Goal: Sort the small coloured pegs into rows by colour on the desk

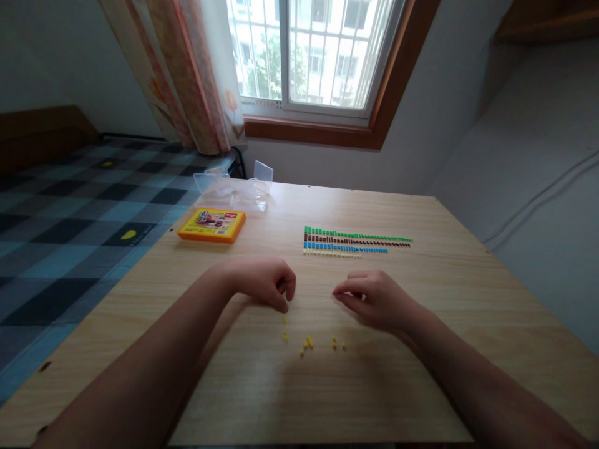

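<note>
My left hand (264, 280) hovers over the middle of the table with its fingers curled; a small gap shows between thumb and index finger, and I see nothing in it. Just below its thumb lie small yellow toy bricks (284, 335). My right hand (374, 296) has its thumb and index finger pinched together; whatever is between the tips is too small to make out. Several more yellow bricks (309, 342) are scattered between the hands, nearer to me. Beyond the hands are rows of small bricks: green (346, 234), brown (346, 241), blue (346, 247) and cream (332, 254).
A yellow-orange box (213, 226) lies at the table's left side. Clear plastic packaging (238, 190) sits behind it at the far left corner. A bed with a checked cover (93, 187) adjoins the wooden table (318, 399) on the left. A window is ahead.
</note>
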Tool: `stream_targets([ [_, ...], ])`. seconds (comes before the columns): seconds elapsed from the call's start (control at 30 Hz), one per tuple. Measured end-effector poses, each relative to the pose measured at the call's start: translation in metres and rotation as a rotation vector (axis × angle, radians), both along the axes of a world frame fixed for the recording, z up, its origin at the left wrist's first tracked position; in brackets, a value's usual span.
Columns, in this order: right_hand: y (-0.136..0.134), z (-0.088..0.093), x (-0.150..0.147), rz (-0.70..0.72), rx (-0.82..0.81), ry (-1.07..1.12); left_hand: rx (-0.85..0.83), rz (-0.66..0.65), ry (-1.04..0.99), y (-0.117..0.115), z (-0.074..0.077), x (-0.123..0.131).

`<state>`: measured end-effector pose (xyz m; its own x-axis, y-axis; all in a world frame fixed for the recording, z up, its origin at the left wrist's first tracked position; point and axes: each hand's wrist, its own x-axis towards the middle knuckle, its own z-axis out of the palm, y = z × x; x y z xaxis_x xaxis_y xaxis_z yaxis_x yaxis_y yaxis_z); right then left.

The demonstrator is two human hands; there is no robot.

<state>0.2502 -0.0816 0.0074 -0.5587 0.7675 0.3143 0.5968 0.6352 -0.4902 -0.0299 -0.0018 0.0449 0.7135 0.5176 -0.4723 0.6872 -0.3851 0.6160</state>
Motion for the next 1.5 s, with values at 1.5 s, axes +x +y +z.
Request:
stream_targets([
  [1.5,-0.001,-0.012,-0.036,-0.015,0.048,-0.122,0.108,-0.106,-0.124,-0.003,-0.01,0.009],
])
